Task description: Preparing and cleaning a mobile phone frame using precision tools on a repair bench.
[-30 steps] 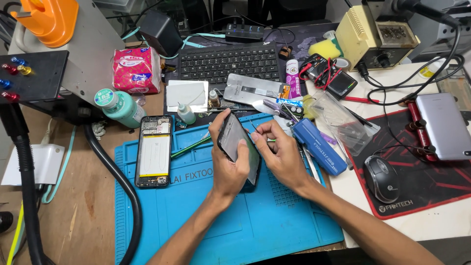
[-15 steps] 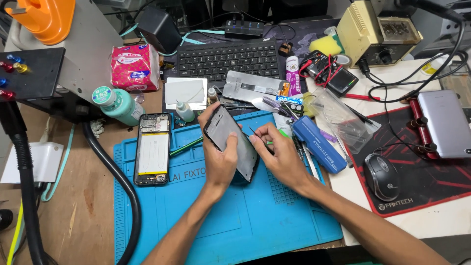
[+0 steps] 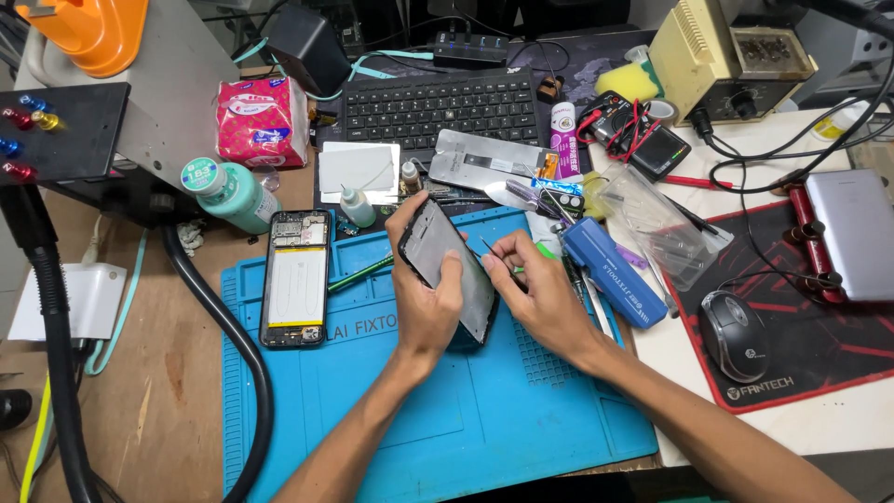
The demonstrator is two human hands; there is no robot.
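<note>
Left hand (image 3: 424, 303): closed around a dark phone screen panel (image 3: 449, 270); the thumb is laid across the panel's face and the fingers are wrapped round its far long edge. The panel is held tilted, clear of the surface, above the upper middle of the blue repair mat (image 3: 484, 410).

Right hand (image 3: 540, 284): fingers pinched shut on thin metal tweezers (image 3: 494, 253); the tip is brought to the panel's right edge, near its upper end. Actual contact between tip and panel cannot be told.

Opened phone body (image 3: 296, 278): laid flat on the mat's left part, well apart from the hands, its internals and pale battery area exposed.

Blue tool case (image 3: 610, 270): lying slantwise just right of the right hand, at the mat's edge.

Teal bottle (image 3: 228, 194): lying on its side on the wooden bench (image 3: 140, 373), beyond the opened phone.

Small dropper bottle (image 3: 357, 207): standing upright at the mat's top edge.

Black keyboard (image 3: 438, 107): set at the back of the bench, behind the hands.

Black mouse (image 3: 734, 335): resting on a red-and-black mouse pad (image 3: 819, 354), far right.

Pink tissue pack (image 3: 263, 119): placed left of the keyboard.

Black hose (image 3: 233, 326): curved along the mat's left side.
</note>
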